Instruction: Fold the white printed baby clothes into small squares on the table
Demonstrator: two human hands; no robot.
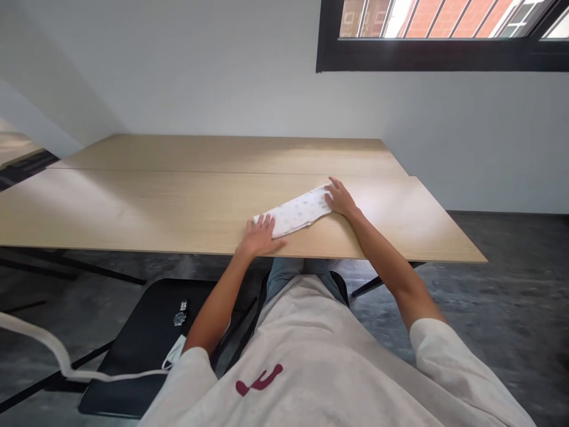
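Note:
A white folded cloth (299, 212) with a small scattered print lies slantwise on the light wooden table, near its front edge. It forms a long narrow strip whose right end points away from me. My left hand (261, 236) rests on the near left end, fingers spread over the fabric and thumb out to the side. At the far right end, my right hand (340, 198) touches the cloth with its fingers apart, partly covering that end. Neither hand is closed around the fabric.
The table (133, 201) has a seam running along it. A black chair (133, 344) stands at my left, bearing a wristwatch (180, 314), a white object (174, 352) and a white cable (53, 344). Behind the table is a wall, with a barred window (435, 53) at upper right.

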